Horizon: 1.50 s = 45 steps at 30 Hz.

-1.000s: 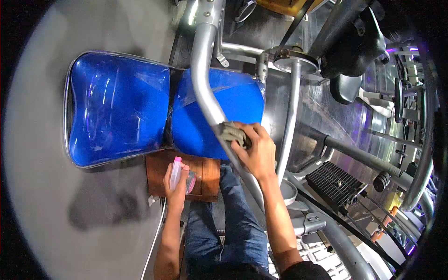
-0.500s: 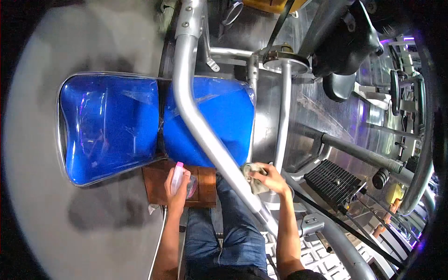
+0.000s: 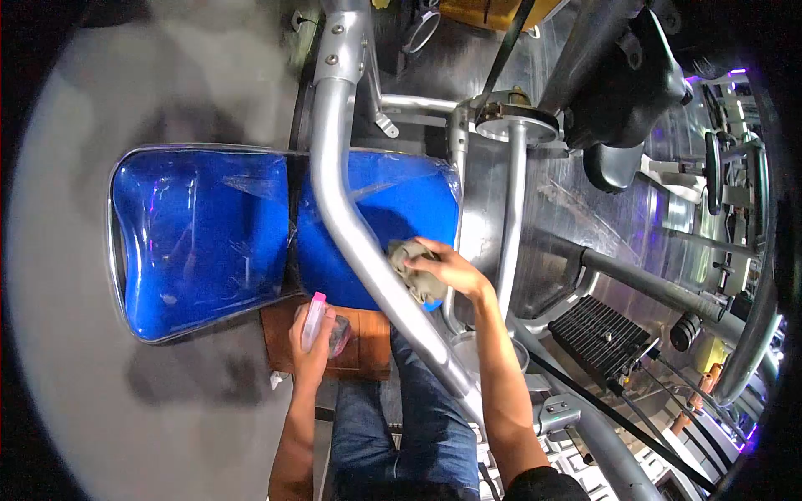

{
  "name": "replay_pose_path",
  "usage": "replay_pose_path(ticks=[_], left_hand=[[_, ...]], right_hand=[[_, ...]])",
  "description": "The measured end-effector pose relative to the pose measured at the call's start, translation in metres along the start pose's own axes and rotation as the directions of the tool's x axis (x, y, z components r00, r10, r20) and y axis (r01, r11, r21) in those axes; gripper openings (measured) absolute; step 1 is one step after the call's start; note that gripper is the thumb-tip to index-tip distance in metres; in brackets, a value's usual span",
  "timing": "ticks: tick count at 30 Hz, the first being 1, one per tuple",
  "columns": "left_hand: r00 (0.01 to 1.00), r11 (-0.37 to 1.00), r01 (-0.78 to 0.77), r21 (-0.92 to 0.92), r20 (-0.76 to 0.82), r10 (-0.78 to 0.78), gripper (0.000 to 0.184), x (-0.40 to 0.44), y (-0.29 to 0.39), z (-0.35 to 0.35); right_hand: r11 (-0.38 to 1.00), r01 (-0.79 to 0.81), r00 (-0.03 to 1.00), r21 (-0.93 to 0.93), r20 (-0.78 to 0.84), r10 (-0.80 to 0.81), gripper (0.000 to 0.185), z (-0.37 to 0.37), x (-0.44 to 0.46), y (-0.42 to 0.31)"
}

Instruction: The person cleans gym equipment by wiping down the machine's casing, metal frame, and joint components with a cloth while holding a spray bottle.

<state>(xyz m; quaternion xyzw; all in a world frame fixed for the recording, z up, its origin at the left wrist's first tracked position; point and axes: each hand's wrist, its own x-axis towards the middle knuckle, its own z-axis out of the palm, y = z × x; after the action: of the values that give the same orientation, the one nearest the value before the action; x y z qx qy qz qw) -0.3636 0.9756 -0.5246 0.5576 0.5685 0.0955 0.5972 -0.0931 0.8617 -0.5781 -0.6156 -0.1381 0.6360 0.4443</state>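
Note:
My left hand (image 3: 310,341) is wrapped round a clear spray bottle (image 3: 313,321) with a pink tip, above a brown wooden box (image 3: 363,338). A crumpled grey-green cloth (image 3: 420,282) is gripped in my right hand (image 3: 447,269), against the right side of a bent silver tube (image 3: 363,242). Behind the tube lies a blue padded seat (image 3: 393,200) under clear plastic, and a matching blue backrest (image 3: 200,234) extends to its left.
Another silver tube (image 3: 513,209) runs down to the right of my right hand. Farther right are a black ribbed pedal (image 3: 601,334), a black saddle (image 3: 614,167) and more metal frames. Grey floor (image 3: 192,417) spreads at the left.
Since half a second ago, my right hand and the cloth have moved up and left along the bent tube. My left hand still holds the bottle in nearly the same place.

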Motion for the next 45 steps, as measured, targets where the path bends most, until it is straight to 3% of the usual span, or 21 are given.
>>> replay_pose_path(ticks=[1,3,4,5,7,9,11,13,15,18,23,25,27,30,32,34,37,38,40,43,45], left_hand=[[0.997,0.996,-0.051,0.074,0.055,0.047,0.023,0.004,0.000,-0.003],[0.992,0.988,-0.125,0.086,0.017,0.124,0.022,0.006,0.005,-0.003],[0.979,0.975,-0.199,0.099,-0.016,0.201,0.021,0.006,0.008,-0.001],[0.979,0.975,-0.199,0.097,-0.022,0.202,0.021,0.005,0.013,-0.001],[0.989,0.988,-0.147,-0.052,-0.033,0.146,0.018,0.004,0.022,-0.003],[0.990,0.990,-0.138,-0.029,-0.025,0.137,0.016,0.007,0.022,-0.007],[0.992,0.992,-0.129,-0.006,-0.012,0.129,0.015,0.009,0.024,-0.008],[0.994,0.997,-0.080,0.014,0.069,0.079,0.013,0.010,0.032,-0.009],[0.989,0.991,-0.129,0.037,0.081,0.126,0.012,0.013,0.029,-0.008],[0.979,0.980,-0.185,0.072,0.106,0.177,0.011,0.014,0.027,-0.010],[0.973,0.979,-0.203,0.008,0.118,0.201,0.010,0.009,0.025,-0.011],[0.963,0.966,-0.241,0.092,0.143,0.226,0.011,0.006,0.027,-0.013],[0.964,0.971,-0.236,0.035,0.131,0.230,0.012,0.006,0.019,-0.013],[0.964,0.970,-0.242,-0.030,0.108,0.244,0.013,0.003,0.014,-0.015],[0.963,0.967,-0.251,-0.041,0.093,0.253,0.013,0.000,0.011,-0.018],[0.963,0.967,-0.249,-0.055,0.088,0.253,0.014,-0.003,0.007,-0.022],[0.936,0.936,-0.352,0.005,0.002,0.352,0.014,-0.013,0.015,-0.028],[0.936,0.936,-0.352,-0.003,-0.009,0.352,0.014,-0.014,0.010,-0.032],[0.960,0.962,-0.272,-0.003,0.062,0.272,0.030,-0.014,-0.004,-0.042],[0.954,0.948,-0.284,-0.143,0.055,0.294,0.030,-0.014,-0.016,-0.054],[0.950,0.941,-0.297,-0.163,0.050,0.309,0.028,-0.017,-0.019,-0.065]], right_hand=[[0.997,-0.054,0.999,0.056,0.011,0.054,0.059,-0.003,-0.008,0.008],[0.996,-0.073,0.996,-0.049,-0.064,0.070,0.060,-0.010,-0.025,0.038],[0.991,-0.130,0.992,-0.032,0.003,0.130,0.063,-0.011,-0.039,0.028],[0.982,-0.187,0.980,-0.018,0.071,0.188,0.066,-0.011,-0.050,0.016],[0.989,-0.145,0.988,-0.007,0.046,0.146,0.062,-0.008,-0.052,0.025],[0.992,-0.125,0.991,0.022,0.053,0.123,0.060,-0.006,-0.045,0.030],[0.993,-0.086,0.996,-0.086,-0.045,0.083,0.059,-0.002,-0.027,0.037],[0.988,-0.126,0.991,-0.086,-0.061,0.121,0.058,0.011,-0.012,0.000],[0.975,0.095,0.968,-0.201,-0.208,-0.138,0.039,0.021,0.011,-0.009],[0.943,0.176,0.947,-0.282,-0.212,-0.240,0.039,0.030,0.027,-0.035],[0.947,0.162,0.954,-0.276,-0.202,-0.222,0.045,0.038,-0.018,-0.046],[0.791,0.213,0.938,-0.573,-0.107,-0.330,0.050,0.040,-0.055,-0.050],[0.721,0.224,0.938,-0.656,-0.055,-0.341,0.054,0.043,-0.084,-0.048],[0.742,0.035,0.975,-0.670,-0.139,-0.172,0.056,0.058,-0.114,-0.065],[0.691,0.079,0.949,-0.718,-0.159,-0.274,0.058,0.070,-0.116,-0.073],[0.570,0.162,0.874,-0.805,-0.151,-0.462,0.061,0.084,-0.107,-0.078],[0.364,0.211,0.842,-0.907,-0.020,-0.539,0.057,0.108,-0.073,-0.110],[0.352,0.216,0.842,-0.911,-0.009,-0.539,0.057,0.114,-0.060,-0.115],[0.101,0.138,0.829,-0.985,0.059,-0.557,0.054,0.122,-0.039,-0.114],[-0.049,0.052,0.848,-0.997,0.070,-0.525,0.050,0.126,-0.043,-0.095],[-0.033,0.050,0.854,-0.998,0.060,-0.517,0.050,0.131,-0.063,-0.083]])
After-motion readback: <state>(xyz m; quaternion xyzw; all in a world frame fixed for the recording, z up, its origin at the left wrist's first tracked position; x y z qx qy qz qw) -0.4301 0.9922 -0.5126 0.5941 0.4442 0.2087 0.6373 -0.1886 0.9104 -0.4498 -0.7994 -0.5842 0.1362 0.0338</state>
